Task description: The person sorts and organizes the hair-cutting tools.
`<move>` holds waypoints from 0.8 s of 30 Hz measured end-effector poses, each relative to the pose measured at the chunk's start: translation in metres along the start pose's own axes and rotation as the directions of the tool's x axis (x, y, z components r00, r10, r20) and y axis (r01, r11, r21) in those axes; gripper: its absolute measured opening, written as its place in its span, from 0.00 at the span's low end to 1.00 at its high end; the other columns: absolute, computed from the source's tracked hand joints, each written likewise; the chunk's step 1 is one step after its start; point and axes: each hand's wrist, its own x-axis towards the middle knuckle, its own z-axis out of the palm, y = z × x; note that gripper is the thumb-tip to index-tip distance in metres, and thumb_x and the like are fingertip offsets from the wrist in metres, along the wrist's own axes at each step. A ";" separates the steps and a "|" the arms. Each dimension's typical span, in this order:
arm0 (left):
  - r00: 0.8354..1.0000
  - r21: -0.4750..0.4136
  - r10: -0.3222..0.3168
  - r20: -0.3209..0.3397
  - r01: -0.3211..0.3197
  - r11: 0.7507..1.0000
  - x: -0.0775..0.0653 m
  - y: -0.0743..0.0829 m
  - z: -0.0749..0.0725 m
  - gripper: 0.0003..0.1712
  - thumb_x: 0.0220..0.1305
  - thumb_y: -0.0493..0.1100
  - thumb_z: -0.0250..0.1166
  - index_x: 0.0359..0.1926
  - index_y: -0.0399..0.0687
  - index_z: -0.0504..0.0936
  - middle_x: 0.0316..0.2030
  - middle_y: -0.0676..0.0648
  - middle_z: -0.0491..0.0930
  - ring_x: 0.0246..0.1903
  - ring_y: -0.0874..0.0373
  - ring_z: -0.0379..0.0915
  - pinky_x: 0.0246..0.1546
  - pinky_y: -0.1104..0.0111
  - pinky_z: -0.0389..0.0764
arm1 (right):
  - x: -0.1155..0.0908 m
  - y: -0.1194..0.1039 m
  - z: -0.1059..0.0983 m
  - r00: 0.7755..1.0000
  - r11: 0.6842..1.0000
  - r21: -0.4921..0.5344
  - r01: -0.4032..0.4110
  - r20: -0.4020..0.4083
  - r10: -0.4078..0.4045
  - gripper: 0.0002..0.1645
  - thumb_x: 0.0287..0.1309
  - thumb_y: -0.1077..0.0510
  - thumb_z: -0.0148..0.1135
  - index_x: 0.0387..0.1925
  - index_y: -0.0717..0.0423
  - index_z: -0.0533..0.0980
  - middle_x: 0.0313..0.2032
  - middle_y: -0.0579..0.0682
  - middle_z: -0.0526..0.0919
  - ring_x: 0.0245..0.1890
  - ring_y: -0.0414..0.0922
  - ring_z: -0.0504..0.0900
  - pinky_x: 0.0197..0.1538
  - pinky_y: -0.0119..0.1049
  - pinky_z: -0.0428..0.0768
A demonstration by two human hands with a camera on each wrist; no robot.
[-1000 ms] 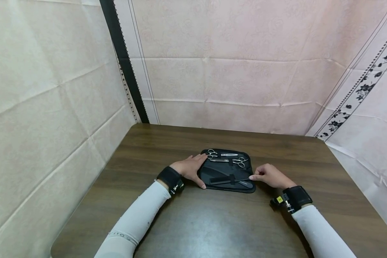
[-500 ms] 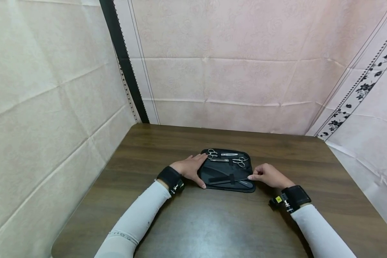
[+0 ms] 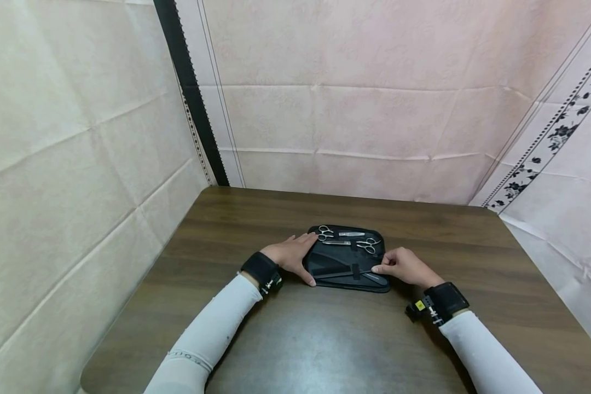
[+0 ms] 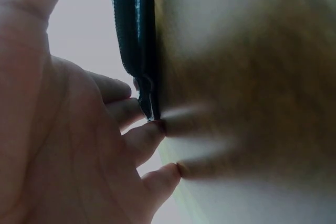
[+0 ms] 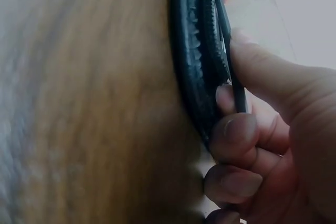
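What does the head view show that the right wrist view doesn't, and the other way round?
Only the head view: two pairs of scissors and both white sleeves.
Only the right wrist view: distinct zipper teeth along the edge of the black case.
Both: the right hand pinching a thin black tool, the case and the brown table.

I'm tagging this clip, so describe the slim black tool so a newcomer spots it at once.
Start with the brown table, then the black case lying on it. Along the case's near side runs the slim black tool, by a small strap. Unlike the silver scissors farther back, it is dark, and the right grip pinches one end.
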 end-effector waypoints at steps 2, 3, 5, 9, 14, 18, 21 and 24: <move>1.000 0.003 -0.001 0.001 0.001 1.000 0.000 0.000 0.000 0.78 0.48 0.73 0.77 0.84 0.47 0.41 0.84 0.44 0.41 0.84 0.51 0.36 0.82 0.51 0.40 | 0.000 0.000 0.000 1.000 1.000 -0.002 0.004 -0.005 -0.004 0.20 0.64 0.46 0.72 0.22 0.52 0.79 0.19 0.41 0.68 0.22 0.42 0.70 0.27 0.32 0.66; 1.000 0.004 -0.002 0.002 0.002 1.000 0.000 0.000 0.000 0.78 0.48 0.73 0.77 0.84 0.47 0.41 0.84 0.44 0.42 0.84 0.51 0.36 0.82 0.51 0.40 | 0.000 0.000 0.000 1.000 1.000 0.000 0.004 -0.007 -0.004 0.20 0.64 0.46 0.72 0.22 0.52 0.79 0.20 0.42 0.68 0.22 0.42 0.70 0.27 0.32 0.66; 1.000 0.005 -0.003 0.002 0.003 1.000 0.000 0.000 0.000 0.78 0.48 0.73 0.77 0.84 0.47 0.41 0.84 0.44 0.42 0.84 0.51 0.36 0.82 0.51 0.40 | 0.001 -0.001 0.001 1.000 1.000 0.002 0.007 -0.012 -0.007 0.19 0.63 0.46 0.73 0.23 0.52 0.79 0.20 0.42 0.69 0.23 0.42 0.70 0.27 0.32 0.67; 1.000 0.008 -0.003 0.003 0.003 1.000 0.000 -0.001 0.000 0.77 0.48 0.73 0.77 0.84 0.47 0.41 0.84 0.44 0.42 0.84 0.51 0.36 0.82 0.52 0.40 | 0.002 -0.002 0.004 0.999 0.999 0.006 0.032 -0.033 -0.031 0.17 0.62 0.47 0.74 0.27 0.51 0.78 0.22 0.43 0.71 0.25 0.42 0.71 0.29 0.32 0.69; 1.000 0.010 -0.005 0.002 0.005 1.000 0.000 -0.001 0.000 0.77 0.48 0.73 0.77 0.84 0.48 0.41 0.84 0.44 0.41 0.84 0.51 0.36 0.82 0.52 0.40 | 0.003 -0.004 0.007 0.996 0.998 -0.010 0.068 -0.058 -0.068 0.15 0.62 0.47 0.74 0.31 0.49 0.78 0.24 0.43 0.73 0.26 0.41 0.72 0.31 0.32 0.69; 1.000 0.012 -0.007 0.002 0.007 1.000 0.000 0.000 -0.002 0.77 0.49 0.73 0.77 0.84 0.48 0.40 0.84 0.44 0.41 0.84 0.51 0.36 0.82 0.51 0.40 | 0.004 -0.007 0.008 0.995 0.998 -0.045 0.053 -0.077 -0.056 0.17 0.62 0.45 0.74 0.31 0.50 0.77 0.21 0.43 0.71 0.24 0.41 0.71 0.29 0.32 0.69; 1.000 0.011 -0.007 0.002 0.007 1.000 0.000 0.001 -0.002 0.77 0.49 0.73 0.77 0.84 0.48 0.40 0.84 0.44 0.41 0.84 0.51 0.36 0.82 0.51 0.40 | 0.004 -0.008 0.008 0.996 0.998 -0.061 0.025 -0.081 -0.030 0.19 0.62 0.43 0.73 0.28 0.50 0.77 0.19 0.42 0.69 0.22 0.41 0.70 0.27 0.32 0.67; 1.000 0.009 -0.005 0.000 0.005 1.000 -0.001 0.001 0.000 0.77 0.49 0.73 0.77 0.84 0.48 0.40 0.84 0.44 0.41 0.84 0.51 0.36 0.82 0.51 0.40 | 0.004 -0.007 0.008 0.997 0.998 -0.067 0.006 -0.072 -0.011 0.21 0.61 0.40 0.73 0.27 0.50 0.77 0.19 0.42 0.69 0.22 0.41 0.70 0.27 0.32 0.67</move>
